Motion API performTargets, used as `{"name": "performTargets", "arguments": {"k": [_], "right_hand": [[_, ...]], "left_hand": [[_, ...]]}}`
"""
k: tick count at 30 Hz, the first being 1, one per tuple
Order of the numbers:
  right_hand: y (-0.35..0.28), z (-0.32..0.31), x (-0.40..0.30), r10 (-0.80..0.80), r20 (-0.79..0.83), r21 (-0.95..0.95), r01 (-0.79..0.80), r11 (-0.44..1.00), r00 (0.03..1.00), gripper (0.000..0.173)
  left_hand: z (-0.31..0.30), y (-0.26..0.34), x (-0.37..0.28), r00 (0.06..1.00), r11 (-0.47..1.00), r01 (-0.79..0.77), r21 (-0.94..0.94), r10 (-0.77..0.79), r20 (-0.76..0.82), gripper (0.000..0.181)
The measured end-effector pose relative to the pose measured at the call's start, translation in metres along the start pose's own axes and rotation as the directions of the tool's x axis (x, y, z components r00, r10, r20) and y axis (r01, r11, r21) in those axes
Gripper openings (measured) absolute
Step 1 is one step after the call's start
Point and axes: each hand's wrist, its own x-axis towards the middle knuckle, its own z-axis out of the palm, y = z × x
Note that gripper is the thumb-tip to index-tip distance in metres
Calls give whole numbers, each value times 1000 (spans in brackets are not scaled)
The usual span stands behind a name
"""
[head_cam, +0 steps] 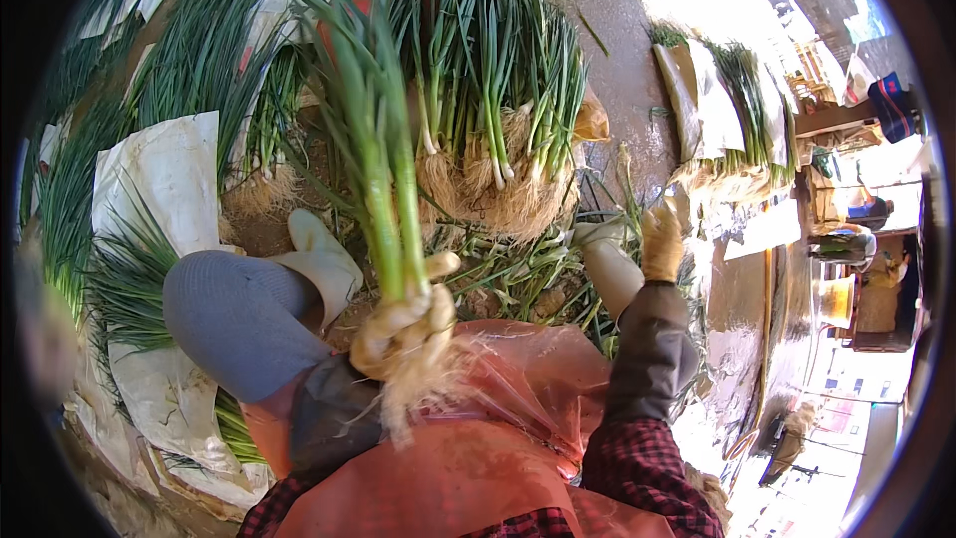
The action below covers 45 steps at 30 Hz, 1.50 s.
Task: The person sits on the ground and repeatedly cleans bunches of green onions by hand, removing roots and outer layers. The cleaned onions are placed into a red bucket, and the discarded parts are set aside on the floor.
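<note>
My left hand (pixel 373 344), in a soiled glove, grips a couple of thick green onions (pixel 382 217) low on their stalks. Their roots (pixel 418 396) hang below my fist over the red plastic apron (pixel 478 463), while the leaves point away from me. Off to the right, my gloved right hand (pixel 661 246) is held above stripped leaves near a pale boot (pixel 609 265). Its fingers face away and are blurred, so whether they hold a leaf cannot be told.
Rooted green onions (pixel 489 104) lean in a row ahead. Onion bundles (pixel 202 67) with white wrapping sheets (pixel 160 183) lie left, and another wrapped bundle (pixel 739 104) lies right. Leaf scraps (pixel 523 276) cover the ground between my boots. People (pixel 844 246) are far right.
</note>
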Motion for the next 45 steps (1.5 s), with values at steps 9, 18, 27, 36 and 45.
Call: {"name": "performTargets", "arguments": {"k": [9, 18, 27, 36, 45], "right_hand": [[-230, 86, -23, -362, 240, -151, 403, 903, 901, 33], [-157, 40, -135, -613, 604, 787, -260, 559, 509, 43], [-138, 50, -163, -437, 441, 634, 73, 770, 784, 31], [8, 15, -142, -256, -259, -3, 264, 964, 931, 53], [-150, 54, -192, -481, 331, 382, 351, 855, 812, 37]], "left_hand": [[-46, -43, 12, 854, 949, 36, 314, 134, -503, 28], [-49, -50, 8, 751, 806, 216, 551, 224, -622, 27], [-51, -50, 9, 706, 789, 200, 581, 296, -644, 28], [-54, -40, 8, 763, 866, 162, 472, 193, -617, 28], [-60, -58, -3, 802, 709, 196, 677, 281, -527, 28]]}}
